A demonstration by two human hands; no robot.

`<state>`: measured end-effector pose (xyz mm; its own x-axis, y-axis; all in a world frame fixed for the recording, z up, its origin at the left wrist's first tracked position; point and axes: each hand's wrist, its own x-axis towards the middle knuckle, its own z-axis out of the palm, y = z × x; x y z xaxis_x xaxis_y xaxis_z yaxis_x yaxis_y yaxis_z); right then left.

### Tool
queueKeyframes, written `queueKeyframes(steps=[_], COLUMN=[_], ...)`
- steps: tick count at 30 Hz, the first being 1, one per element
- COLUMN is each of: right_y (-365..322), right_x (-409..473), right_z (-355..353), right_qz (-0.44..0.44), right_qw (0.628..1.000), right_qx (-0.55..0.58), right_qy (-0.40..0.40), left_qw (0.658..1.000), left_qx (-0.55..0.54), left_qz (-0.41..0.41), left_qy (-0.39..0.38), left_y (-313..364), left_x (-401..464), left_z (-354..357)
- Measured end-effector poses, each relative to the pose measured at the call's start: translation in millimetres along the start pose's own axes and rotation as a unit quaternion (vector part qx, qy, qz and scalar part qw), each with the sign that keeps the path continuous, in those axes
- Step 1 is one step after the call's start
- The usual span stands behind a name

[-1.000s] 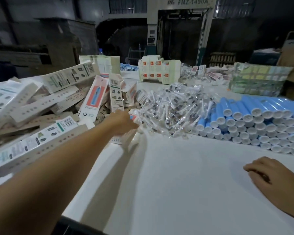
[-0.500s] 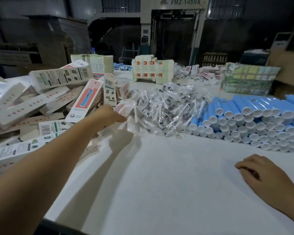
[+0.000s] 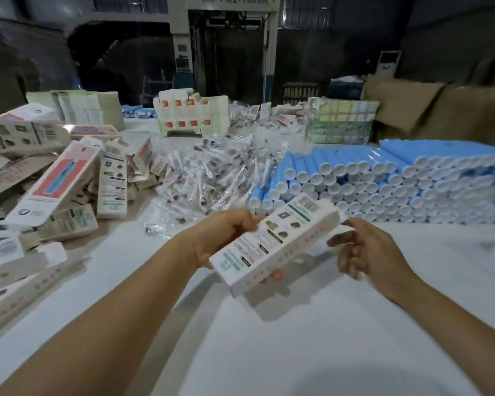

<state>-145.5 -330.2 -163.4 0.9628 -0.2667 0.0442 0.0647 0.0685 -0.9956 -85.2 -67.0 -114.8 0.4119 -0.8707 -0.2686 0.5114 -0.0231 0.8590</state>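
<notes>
The left hand (image 3: 223, 238) holds 1 white box (image 3: 277, 241) tilted in the air above the counter (image 3: 269, 338). Its grip is closed on the box, fingers under it. The right hand (image 3: 366, 252) is just beside the far end, its grip released, fingers loosely spread. Behind lie blue tubes (image 3: 412, 178) and, on the left, a pile of boxes (image 3: 69, 181).

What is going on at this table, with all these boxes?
A person holds one printed white box in the left hand, tilted above the white table. The right hand is open, close to the box's far end. A heap of similar boxes lies to the left, small plastic-wrapped pieces in the middle, stacked blue tubes to the right.
</notes>
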Motion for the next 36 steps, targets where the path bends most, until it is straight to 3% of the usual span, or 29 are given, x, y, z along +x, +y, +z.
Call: queueKeyframes(steps=[3,8,10,12,14,16,18,22,26,28,32,36], right_y=[-5.2,-6.3,-5.4,-6.2,-5.5,-4.5,-3.0,-0.9,-15.5,-38.3,-98.2,-133.5], right_x=[-3.7,-7.5,-6.9,-7.0,-7.2,-6.5,-5.6,-6.2,-1.7,8.3,49.9,112.7], right_z=[-2.9,-2.2,-0.8,1.9,3.6,3.5,2.4,2.3,-0.2,-1.6,21.6,60.1], right_qz=[0.118,0.081,0.073,0.069,0.067,0.068,0.067,0.070,0.007,-0.069,-0.202,-0.182], right_qw=[0.990,0.987,0.986,0.988,0.989,0.991,0.992,0.994,0.975,0.940,0.859,0.774], right_qx=[0.053,-0.061,-0.070,-0.067,-0.060,-0.048,-0.034,-0.032,-0.215,-0.316,-0.457,-0.601], right_qy=[-0.050,-0.127,-0.132,-0.125,-0.113,-0.104,-0.097,-0.079,0.050,0.111,0.116,0.084], left_qw=[0.991,0.963,0.922,0.829,0.693,0.572,0.507,0.470,0.442,0.439,0.434,0.436], left_qx=[0.112,0.246,0.360,0.525,0.684,0.772,0.805,0.814,0.821,0.822,0.822,0.820], left_qz=[-0.031,-0.043,-0.005,0.014,0.001,0.004,0.014,0.074,0.099,0.101,0.112,0.127], left_qy=[0.073,0.102,0.146,0.192,0.229,0.277,0.308,0.334,0.348,0.349,0.352,0.349], left_y=[-9.1,-15.7,-13.0,-11.1,-17.1,-27.3,-36.1,-46.2,-57.5,-61.1,-64.5,-64.5], left_x=[19.6,18.0,12.9,11.0,16.8,27.9,39.7,47.0,48.8,51.4,56.2,56.3], left_z=[2.1,2.0,5.5,17.0,31.4,46.1,52.6,49.3,41.9,39.0,38.0,35.5])
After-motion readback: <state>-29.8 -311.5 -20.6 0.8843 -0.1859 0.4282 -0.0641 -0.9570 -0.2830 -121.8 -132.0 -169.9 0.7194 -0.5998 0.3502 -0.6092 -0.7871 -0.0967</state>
